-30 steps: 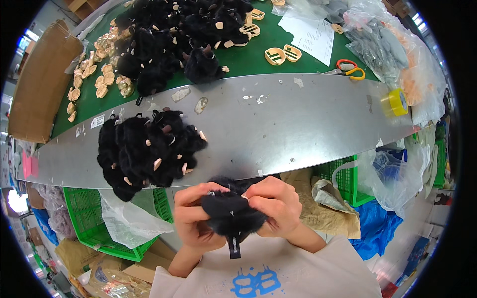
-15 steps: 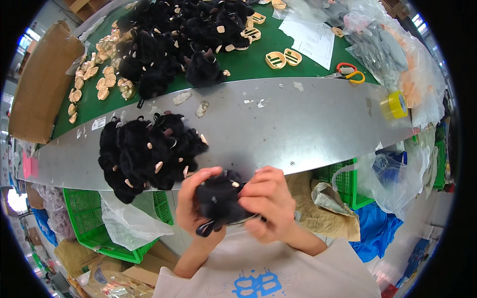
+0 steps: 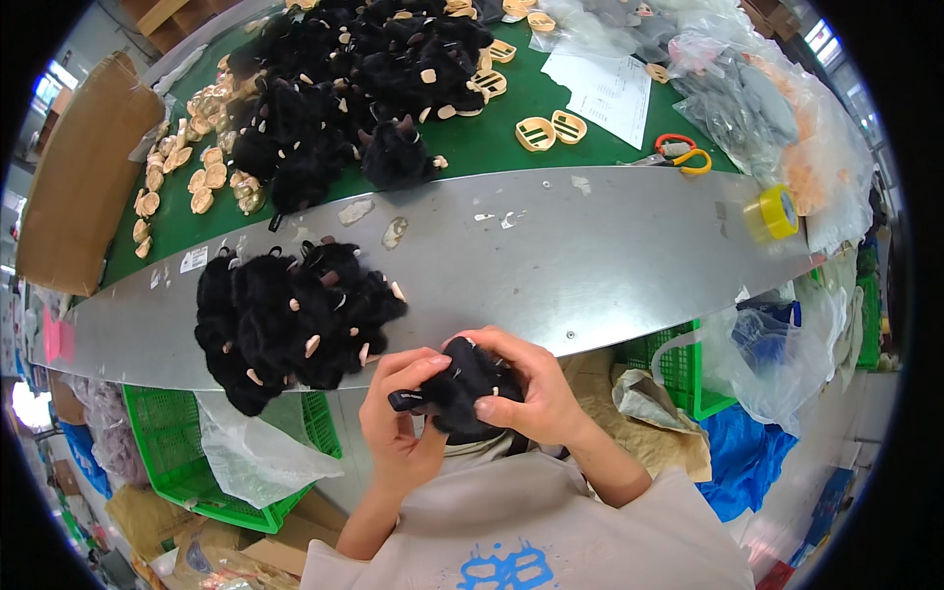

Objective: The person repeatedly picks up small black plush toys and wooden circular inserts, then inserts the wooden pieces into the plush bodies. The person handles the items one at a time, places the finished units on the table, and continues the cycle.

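My left hand (image 3: 405,408) and right hand (image 3: 531,388) grip a black plush piece (image 3: 472,383), closed about its sides, at the near edge of the grey metal strip (image 3: 531,261). On the strip's left part: a plush cluster (image 3: 280,320); beyond the strip, a larger black pile (image 3: 324,103).

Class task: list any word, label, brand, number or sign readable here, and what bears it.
Shirt: large blue print, not copied out here.
White sheet on the green surface: print too small to read.
White label on the metal strip: too small to read.
Black loop on the held black plush: any marking too small to read.
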